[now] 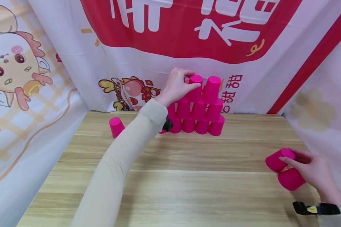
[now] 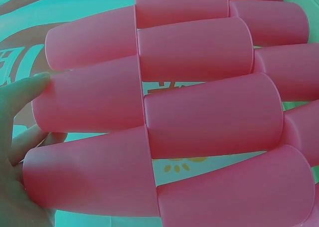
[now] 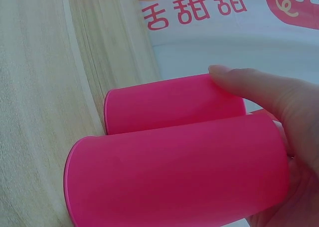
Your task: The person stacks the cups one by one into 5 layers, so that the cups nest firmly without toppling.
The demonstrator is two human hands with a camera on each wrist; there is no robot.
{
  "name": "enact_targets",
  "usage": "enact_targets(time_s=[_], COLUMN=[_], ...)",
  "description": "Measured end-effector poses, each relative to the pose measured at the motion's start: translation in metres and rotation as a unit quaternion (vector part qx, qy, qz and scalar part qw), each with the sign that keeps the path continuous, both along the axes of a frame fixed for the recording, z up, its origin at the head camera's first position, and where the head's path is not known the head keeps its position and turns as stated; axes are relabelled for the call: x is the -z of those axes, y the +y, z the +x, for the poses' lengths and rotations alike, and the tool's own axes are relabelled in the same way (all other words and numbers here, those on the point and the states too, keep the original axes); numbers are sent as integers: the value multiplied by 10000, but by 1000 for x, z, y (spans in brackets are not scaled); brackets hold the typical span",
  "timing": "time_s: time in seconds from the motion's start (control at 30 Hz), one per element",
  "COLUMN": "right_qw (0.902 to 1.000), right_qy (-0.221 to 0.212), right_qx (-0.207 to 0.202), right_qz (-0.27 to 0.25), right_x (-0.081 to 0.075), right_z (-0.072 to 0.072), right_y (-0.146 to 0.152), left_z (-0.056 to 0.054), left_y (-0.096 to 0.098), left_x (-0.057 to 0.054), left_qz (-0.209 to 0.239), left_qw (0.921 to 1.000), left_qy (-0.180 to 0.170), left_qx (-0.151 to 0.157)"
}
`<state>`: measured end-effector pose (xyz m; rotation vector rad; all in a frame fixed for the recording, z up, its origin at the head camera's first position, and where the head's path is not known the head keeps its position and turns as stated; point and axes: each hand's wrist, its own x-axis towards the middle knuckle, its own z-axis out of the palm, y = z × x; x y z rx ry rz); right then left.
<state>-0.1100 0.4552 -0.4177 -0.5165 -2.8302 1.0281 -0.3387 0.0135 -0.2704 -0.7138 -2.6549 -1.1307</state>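
Bright pink cups stand upside down in a stepped wall at the back of the table. My left hand [image 1: 177,85] is at the top row, thumb and fingers pinching a top-row cup [image 1: 196,90] near its base. Another top-row cup [image 1: 211,90] stands just right of it. The left wrist view shows the thumb on the middle cup [image 2: 89,95] of the top row, with a cup [image 2: 92,172] below it there. At the table's right side, my right hand [image 1: 315,167] holds a pink cup [image 1: 281,159] by its base end. A second cup [image 3: 174,174] lies against it, close to the palm.
A single pink cup [image 1: 116,127] stands upside down at the back left of the wooden table [image 1: 187,195]. A printed white cloth [image 1: 244,85] hangs right behind the stack, with more cloth along both sides. My left forearm crosses in front of the stack's left part.
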Motion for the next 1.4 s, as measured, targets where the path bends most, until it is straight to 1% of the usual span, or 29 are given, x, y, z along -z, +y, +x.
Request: enact_targets(time_s=[0.17,0.27,0.37,0.47,0.6,0.73,0.83,0.97,1.07,1.13,1.2,1.27,1.3,1.37,1.4], right_qw=[10000,10000,10000,9997,9977,9926,9892,9832,9753,9704,9655,9616,9581,9553,9508], right_qy=[-32,-36,12,200,611,1049,1212,1355,1515,1626,1764,1941,2049,2219,2317], right_qx=[3,24,66,138,237,239,311,724,1035,1125,1112,1004,958,804,730], right_qz=[-58,-66,-42,17,-150,-557,-769,-981,-1228,-1384,-1562,-1658,-1759,-1781,-1923], right_x=[0,0,0,-2,-9,-22,-35,-53,-66,-75,-83,-89,-90,-93,-94], right_z=[-1,-1,-1,-1,-3,-2,-2,-4,-9,-12,-15,-18,-20,-25,-27], right_y=[-1,-2,-2,-2,-3,-7,-12,-23,-34,-42,-49,-56,-60,-68,-72], left_z=[-1,0,2,4,7,9,11,15,20,23,28,32,35,40,43], left_y=[-4,-8,-15,-22,-31,-39,-44,-53,-61,-67,-72,-77,-80,-86,-89], left_x=[1,1,0,1,3,6,9,14,19,22,25,29,30,35,38], left_qz=[237,509,803,959,1089,1257,1237,1262,1456,1592,1688,1754,1748,1752,1749], left_qw=[9997,9986,9966,9953,9940,9920,9921,9914,9885,9860,9840,9827,9825,9824,9823], left_qy=[-55,-91,-177,-148,-64,-3,100,143,192,282,370,421,462,457,455], left_qx=[32,84,41,-76,-124,-117,-184,-312,-373,-406,-435,-428,-439,-462,-493])
